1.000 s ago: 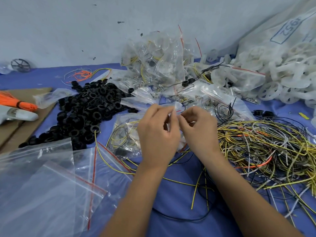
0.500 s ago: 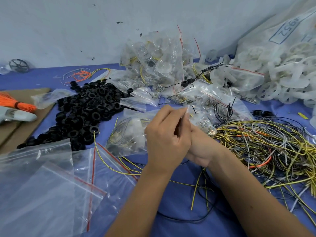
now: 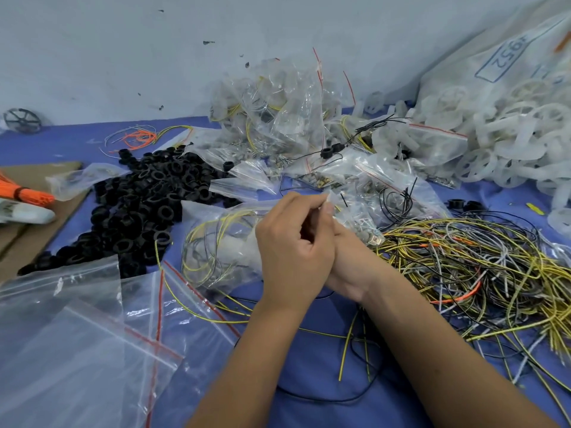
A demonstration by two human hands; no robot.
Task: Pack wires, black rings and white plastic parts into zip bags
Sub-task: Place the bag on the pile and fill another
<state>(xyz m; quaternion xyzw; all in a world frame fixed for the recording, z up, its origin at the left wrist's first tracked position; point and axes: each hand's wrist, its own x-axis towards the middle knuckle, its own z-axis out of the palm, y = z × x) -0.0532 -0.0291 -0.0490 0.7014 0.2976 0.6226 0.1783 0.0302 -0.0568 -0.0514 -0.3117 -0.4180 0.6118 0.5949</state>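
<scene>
Two hands meet at one corner of a filled zip bag (image 3: 222, 242). The left hand (image 3: 293, 245) pinches its top edge between thumb and fingers; the right hand (image 3: 346, 257) sits tucked behind it, its fingers hidden, so I cannot tell its hold. From that pinch the bag's long seal runs away to the left, which suggests the left hand is better placed to press along it. Black rings (image 3: 139, 211) lie beyond the bag, loose wires (image 3: 463, 267) crowd the right side, and empty zip bags (image 3: 92, 335) lie nearer the person.
</scene>
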